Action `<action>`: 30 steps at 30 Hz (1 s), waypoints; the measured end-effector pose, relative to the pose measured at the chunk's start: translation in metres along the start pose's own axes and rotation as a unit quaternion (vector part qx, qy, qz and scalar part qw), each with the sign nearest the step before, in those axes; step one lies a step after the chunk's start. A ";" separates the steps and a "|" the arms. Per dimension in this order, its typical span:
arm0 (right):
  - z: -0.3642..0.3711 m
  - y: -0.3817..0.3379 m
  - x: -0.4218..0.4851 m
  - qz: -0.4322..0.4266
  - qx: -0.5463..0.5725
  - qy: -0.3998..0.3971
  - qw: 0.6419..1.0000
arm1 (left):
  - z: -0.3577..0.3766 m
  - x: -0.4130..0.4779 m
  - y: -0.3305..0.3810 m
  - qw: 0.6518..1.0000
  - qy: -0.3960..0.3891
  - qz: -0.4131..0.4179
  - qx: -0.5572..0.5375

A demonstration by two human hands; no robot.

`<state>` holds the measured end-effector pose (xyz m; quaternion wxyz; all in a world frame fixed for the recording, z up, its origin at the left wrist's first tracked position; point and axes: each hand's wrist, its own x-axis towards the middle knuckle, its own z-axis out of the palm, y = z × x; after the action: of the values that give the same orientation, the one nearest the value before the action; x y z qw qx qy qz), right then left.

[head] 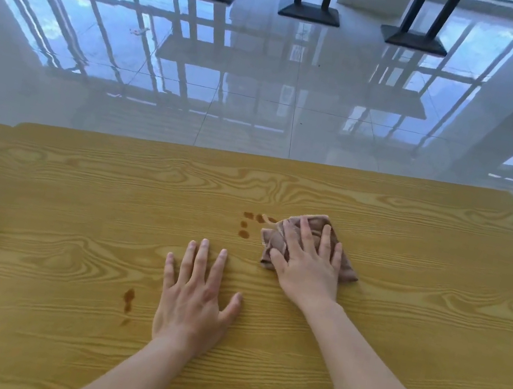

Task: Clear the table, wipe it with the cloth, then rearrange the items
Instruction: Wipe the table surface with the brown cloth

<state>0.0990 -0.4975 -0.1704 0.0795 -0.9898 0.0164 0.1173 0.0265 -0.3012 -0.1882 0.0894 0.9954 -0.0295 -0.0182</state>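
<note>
Cloth (311,243) mid-frame under flat, spread right hand (306,265); left hand (195,300) splayed on wood table (413,325); brown stains (245,225) beside cloth; glossy tile floor (266,93) above.

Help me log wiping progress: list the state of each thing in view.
cloth: folded, flat on the table, under the right hand.
right hand: pressed flat on the cloth.
left hand: open, palm down on bare wood.
brown spots by the cloth: unwiped.
brown streak near the left hand: unwiped.
table: partly stained.
</note>
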 end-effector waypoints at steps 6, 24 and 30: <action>0.006 0.030 -0.048 -0.149 -0.044 0.006 0.988 | -0.001 0.000 -0.001 1.000 0.004 0.004 -0.007; -0.010 -0.013 0.056 -0.009 -0.002 -0.007 1.000 | -0.004 0.000 0.000 1.000 -0.002 0.000 -0.005; -0.008 0.005 0.047 -0.064 -0.021 -0.001 0.998 | 0.000 0.000 -0.002 1.000 -0.008 0.001 -0.006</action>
<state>0.1466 -0.5048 -0.1745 0.0665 -0.9901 -0.0499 0.1130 0.0269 -0.2992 -0.1884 0.0948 0.9947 -0.0311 -0.0260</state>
